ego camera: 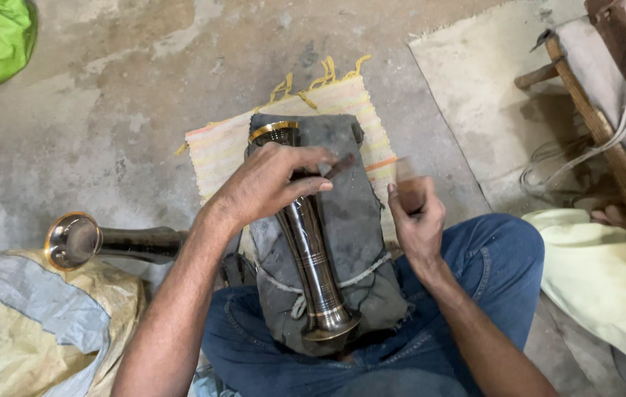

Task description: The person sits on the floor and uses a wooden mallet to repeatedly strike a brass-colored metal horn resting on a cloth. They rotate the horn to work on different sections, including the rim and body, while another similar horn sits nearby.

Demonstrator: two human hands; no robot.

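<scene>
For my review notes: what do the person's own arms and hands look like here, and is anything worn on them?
Both forearms are bare, with no sleeve in view and no watch, bracelet or glove. The left hand shows no ring on its visible fingers. The right hand is motion-blurred, so rings there cannot be ruled out. Below the arms, the person wears blue denim jeans.

You have a tall dark metal vase (309, 242) with gold rim, lying lengthwise on a grey padded cushion (360, 220) across your lap.

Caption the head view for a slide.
Left hand steadies a metal vase on a grey cushion; right hand alongside.
</scene>
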